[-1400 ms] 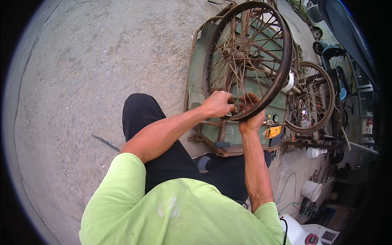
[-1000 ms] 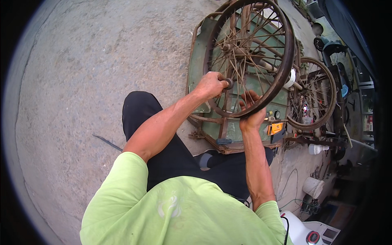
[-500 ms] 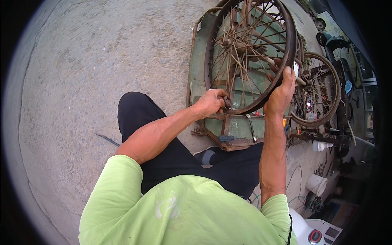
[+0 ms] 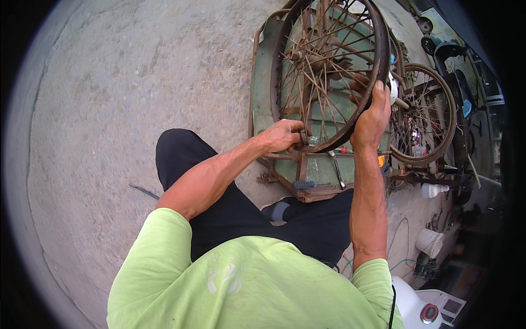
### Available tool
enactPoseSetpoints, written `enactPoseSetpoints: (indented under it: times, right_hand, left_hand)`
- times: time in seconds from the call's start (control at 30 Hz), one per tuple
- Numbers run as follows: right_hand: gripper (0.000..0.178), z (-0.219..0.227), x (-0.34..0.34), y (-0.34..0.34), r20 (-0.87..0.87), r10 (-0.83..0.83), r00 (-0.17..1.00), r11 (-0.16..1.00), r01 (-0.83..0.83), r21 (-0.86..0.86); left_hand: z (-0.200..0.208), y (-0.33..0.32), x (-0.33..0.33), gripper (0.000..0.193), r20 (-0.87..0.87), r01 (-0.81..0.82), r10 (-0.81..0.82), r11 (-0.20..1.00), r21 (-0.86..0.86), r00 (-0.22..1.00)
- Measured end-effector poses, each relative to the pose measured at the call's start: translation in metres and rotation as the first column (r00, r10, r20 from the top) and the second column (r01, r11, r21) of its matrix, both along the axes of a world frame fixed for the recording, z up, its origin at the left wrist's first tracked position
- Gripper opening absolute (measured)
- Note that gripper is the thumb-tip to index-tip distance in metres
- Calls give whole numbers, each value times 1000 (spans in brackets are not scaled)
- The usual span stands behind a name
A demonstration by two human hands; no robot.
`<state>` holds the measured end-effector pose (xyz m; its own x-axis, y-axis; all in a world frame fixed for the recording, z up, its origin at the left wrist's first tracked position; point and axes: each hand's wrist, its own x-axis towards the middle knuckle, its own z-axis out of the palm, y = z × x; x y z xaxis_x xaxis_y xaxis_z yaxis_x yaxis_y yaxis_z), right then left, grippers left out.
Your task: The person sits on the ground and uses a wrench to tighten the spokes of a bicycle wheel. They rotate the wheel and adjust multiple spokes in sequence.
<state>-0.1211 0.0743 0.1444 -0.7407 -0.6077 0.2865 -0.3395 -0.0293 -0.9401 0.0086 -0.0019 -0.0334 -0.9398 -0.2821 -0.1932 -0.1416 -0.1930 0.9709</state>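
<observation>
A rusty spoked wheel [image 4: 379, 60] without a tyre stands in front of me, tilted. My right hand [image 4: 372, 118] grips its rim at the right, thumb on the near side and fingers behind the spokes. At the lower left of the rim, my left hand [image 4: 285, 136] pinches a small dark metal piece [image 4: 305, 137] beside the spoke ends. Its exact kind is too small to tell. Below the wheel, a green metal panel with a rusty frame [image 4: 323, 171] carries a screwdriver [image 4: 304, 185] and a wrench [image 4: 336, 170].
Right of my right hand stands a second spoked wheel [image 4: 450, 115], on a rusty frame. Farther right are a white bottle [image 4: 433, 190], a white bucket [image 4: 430, 242] and a thin green cord. A dark rod [image 4: 143, 191] lies on the concrete ground [image 4: 109, 109] by my left knee.
The wheel's upper part and my right hand have shifted slightly left. My left hand stays at the lower rim, still pinching.
</observation>
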Motion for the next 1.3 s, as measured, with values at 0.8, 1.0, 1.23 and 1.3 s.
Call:
enactPoseSetpoints:
  times: [0.8,1.0,1.23,1.3]
  right_hand:
    - [41,29,-8,-11,56,73,996,996,-75,37]
    - [43,6,-2,7,-4,63,998,998,-63,-17]
    - [41,-12,10,16,-48,51,998,993,-56,-104]
    - [43,-13,10,16,-46,60,997,993,-64,-102]
  left_hand:
    - [32,5,-3,53,57,-34,32,999,29,998]
    - [20,5,-7,64,80,-60,87,954,-294,993]
    - [9,12,-14,68,197,-97,214,874,-476,957]
    - [11,5,-11,68,198,-48,159,881,-470,967]
